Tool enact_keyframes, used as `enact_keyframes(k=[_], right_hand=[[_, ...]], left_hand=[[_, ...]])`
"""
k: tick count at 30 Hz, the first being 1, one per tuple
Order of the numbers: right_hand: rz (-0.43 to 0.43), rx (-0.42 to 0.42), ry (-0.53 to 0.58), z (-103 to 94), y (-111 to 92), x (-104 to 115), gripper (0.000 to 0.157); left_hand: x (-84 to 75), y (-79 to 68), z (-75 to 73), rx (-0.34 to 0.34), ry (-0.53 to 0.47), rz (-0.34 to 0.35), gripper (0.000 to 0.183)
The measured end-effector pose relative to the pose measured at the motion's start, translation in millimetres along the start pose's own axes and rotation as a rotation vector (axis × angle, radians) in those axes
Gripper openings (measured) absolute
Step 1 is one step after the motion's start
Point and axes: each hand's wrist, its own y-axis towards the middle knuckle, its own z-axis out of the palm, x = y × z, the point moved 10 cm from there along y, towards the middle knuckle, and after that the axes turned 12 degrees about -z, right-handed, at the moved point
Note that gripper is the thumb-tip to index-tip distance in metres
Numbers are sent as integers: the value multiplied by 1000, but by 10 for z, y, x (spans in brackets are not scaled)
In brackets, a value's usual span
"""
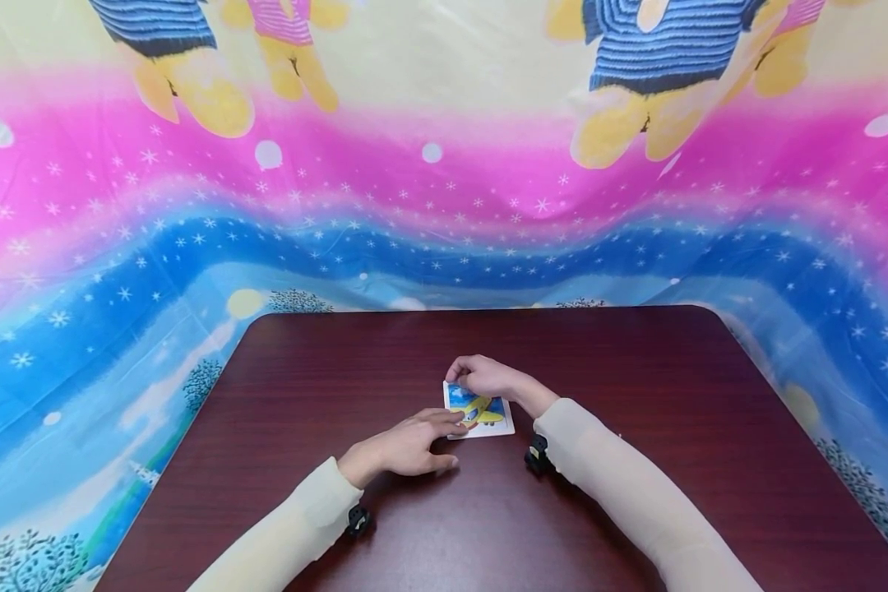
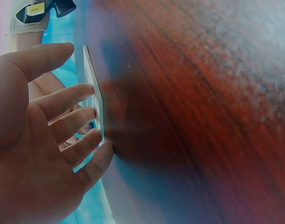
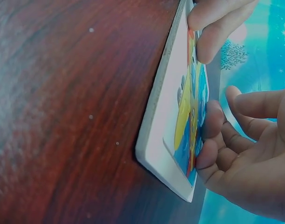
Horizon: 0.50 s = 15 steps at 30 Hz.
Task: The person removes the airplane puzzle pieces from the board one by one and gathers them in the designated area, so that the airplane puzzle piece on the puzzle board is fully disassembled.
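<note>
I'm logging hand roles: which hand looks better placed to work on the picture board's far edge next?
Likely the right hand: its bent fingers are at the far side of the picture board, while the left hand has its extended fingers at the near left side.

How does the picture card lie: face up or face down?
Face up: the picture card shows its yellow-and-blue printed side in the head and right wrist views.

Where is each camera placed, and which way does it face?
Head: on the head, facing forward and down at the table; left hand, right hand and sleeves show.
Left wrist: on that wrist, facing the picture board edge-on; both hands show.
Right wrist: on that wrist, facing the board obliquely; right hand, left fingers show.
Both wrist views share the board.
</note>
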Motion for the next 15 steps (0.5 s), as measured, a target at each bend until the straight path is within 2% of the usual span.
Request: enact_keyframes(k=[9, 15], right_hand=[[-6, 10, 54, 37, 6, 5, 23], [0, -26, 38, 10, -1, -21, 22]], left_hand=[[-4, -3, 3, 2, 2, 3, 51], [-3, 0, 8, 3, 1, 10, 51]])
